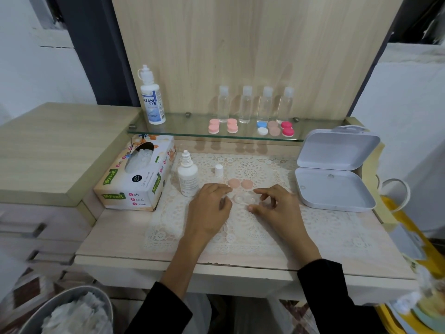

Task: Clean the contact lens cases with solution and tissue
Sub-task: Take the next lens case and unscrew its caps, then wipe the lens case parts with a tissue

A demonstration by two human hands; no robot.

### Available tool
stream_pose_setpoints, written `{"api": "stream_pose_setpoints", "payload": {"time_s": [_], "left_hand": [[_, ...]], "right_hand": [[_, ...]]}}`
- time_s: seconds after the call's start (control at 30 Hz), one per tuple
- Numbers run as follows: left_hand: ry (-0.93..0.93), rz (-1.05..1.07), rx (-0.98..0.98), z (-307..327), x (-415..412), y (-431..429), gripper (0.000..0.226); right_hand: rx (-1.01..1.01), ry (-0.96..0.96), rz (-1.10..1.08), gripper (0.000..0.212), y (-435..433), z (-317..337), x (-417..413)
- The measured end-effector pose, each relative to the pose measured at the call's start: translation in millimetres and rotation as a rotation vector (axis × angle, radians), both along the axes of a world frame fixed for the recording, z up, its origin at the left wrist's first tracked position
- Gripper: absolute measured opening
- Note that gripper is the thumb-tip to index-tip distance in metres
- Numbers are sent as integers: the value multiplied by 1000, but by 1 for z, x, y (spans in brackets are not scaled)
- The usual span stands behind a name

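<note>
Clear plastic lens case (244, 198) sits on the white lace mat (265, 235), round peach caps (240, 183) off for rinsing I guess. Left hand (209, 208) and right hand (277, 206) curl at its ends, can't tell if either's gripping.

A clear lens case (244, 198) lies open and flat on the surface (134, 239), its two peach caps (233, 183) just behind it. The uncapped white solution bottle (187, 180) stands left, beside the tissue box (134, 186).

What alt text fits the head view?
A person's hands, left grip and right grip, flank a clear lens case on a lace mat, two peach caps behind it. Solution bottle and tissue box stand left, open white box right.
</note>
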State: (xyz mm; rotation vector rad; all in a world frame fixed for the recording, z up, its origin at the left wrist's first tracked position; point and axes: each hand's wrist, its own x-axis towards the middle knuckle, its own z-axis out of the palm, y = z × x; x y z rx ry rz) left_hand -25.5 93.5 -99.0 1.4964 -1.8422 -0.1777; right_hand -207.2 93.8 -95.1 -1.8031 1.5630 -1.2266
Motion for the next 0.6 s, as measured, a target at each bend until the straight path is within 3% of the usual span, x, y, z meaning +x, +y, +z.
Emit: {"api": "stream_pose_setpoints", "payload": {"time_s": [0.5,0.6], "left_hand": [[268,34,-485,31,36,20,33],[298,108,-547,45,60,20,30]], "right_hand": [[8,248,14,50,0,-4,-3],[45,197,18,34,-5,-9,-4]]}}
